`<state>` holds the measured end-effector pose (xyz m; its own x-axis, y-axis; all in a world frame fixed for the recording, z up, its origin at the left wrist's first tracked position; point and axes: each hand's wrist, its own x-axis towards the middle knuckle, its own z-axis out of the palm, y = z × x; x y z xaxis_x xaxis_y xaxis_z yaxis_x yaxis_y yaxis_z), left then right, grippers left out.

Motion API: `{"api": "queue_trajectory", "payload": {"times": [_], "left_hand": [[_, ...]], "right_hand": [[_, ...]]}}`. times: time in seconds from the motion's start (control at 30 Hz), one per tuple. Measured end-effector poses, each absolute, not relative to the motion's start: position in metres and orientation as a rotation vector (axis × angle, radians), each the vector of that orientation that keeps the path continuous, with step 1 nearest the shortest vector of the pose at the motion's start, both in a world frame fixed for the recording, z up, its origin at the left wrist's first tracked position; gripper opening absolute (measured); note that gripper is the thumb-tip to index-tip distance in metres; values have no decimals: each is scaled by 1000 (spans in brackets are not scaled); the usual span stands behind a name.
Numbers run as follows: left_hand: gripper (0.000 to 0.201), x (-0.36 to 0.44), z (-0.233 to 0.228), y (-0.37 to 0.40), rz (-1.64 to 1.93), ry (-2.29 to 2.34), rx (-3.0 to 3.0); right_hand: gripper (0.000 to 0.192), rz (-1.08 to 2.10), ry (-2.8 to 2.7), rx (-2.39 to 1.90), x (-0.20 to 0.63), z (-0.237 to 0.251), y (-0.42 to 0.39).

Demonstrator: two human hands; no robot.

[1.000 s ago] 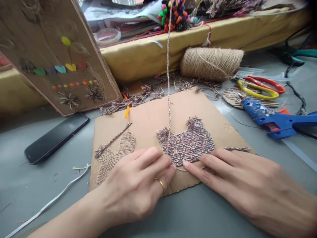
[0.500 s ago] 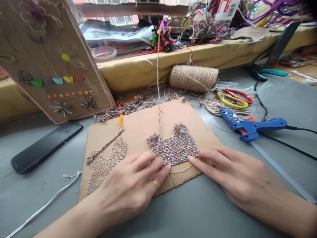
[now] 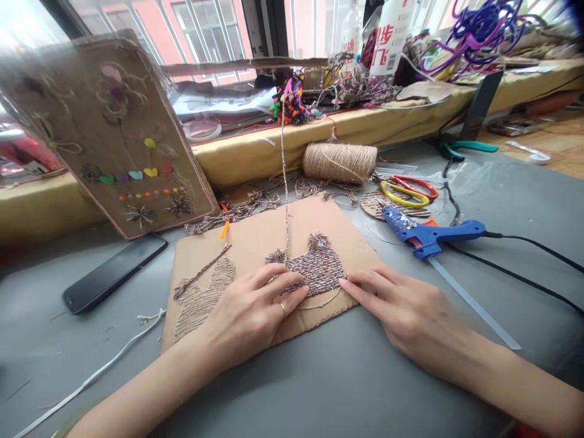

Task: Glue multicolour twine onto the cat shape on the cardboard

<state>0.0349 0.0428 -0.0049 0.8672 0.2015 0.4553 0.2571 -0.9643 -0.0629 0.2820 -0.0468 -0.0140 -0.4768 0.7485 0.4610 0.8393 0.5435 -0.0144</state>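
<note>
A cardboard sheet [image 3: 255,230] lies on the grey table, tilted slightly. On its right half is a shape filled with rows of multicoloured twisted cord [image 3: 317,271], with frayed tufts on top. A length of this cord runs from the shape up toward the sill. My left hand [image 3: 258,304], wearing a ring, is closed with bent fingers and thumb on the cord at the shape's lower left. With its fingertips together, my right hand [image 3: 396,298] pinches cord at the right edge. Partly behind my left hand is a tan twine shape [image 3: 207,298]. A thin twine outline curves below the cord rows.
A blue glue gun [image 3: 429,234] with cable lies right, beside yellow-and-red-handled scissors [image 3: 408,191]. The twine spool [image 3: 340,163] sits behind the cardboard. At left are a phone [image 3: 116,274] and a decorated board [image 3: 141,140] leaning on the sill. Cord scraps [image 3: 241,210] line the cardboard's back edge.
The camera view has tilted up, showing more of the window and bottles. Both hands stay at the cord shape, with only slight finger shifts.
</note>
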Motion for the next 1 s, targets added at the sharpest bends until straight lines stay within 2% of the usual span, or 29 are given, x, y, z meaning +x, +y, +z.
{"api": "queue_trajectory", "payload": {"times": [0.2,0.53,0.73,0.87,1.0], "left_hand": [[26,29,-9,41,-767,-305,-2888],[14,27,-8,38,-956,-196,-2761],[16,28,-4,37,-1070,-460,-2757],[19,29,-2,38,-1102,-597,-2770],[24,27,-3,39,-1130,-552,-2792]], "right_hand": [[38,-239,-2273,-1334,287,-15,-49],[38,-265,-2307,-1292,282,-14,-49],[22,-169,-2042,-1424,286,-13,-46],[29,-165,-2146,-1403,282,-15,-44],[12,-225,-2078,-1425,281,-13,-46]]}}
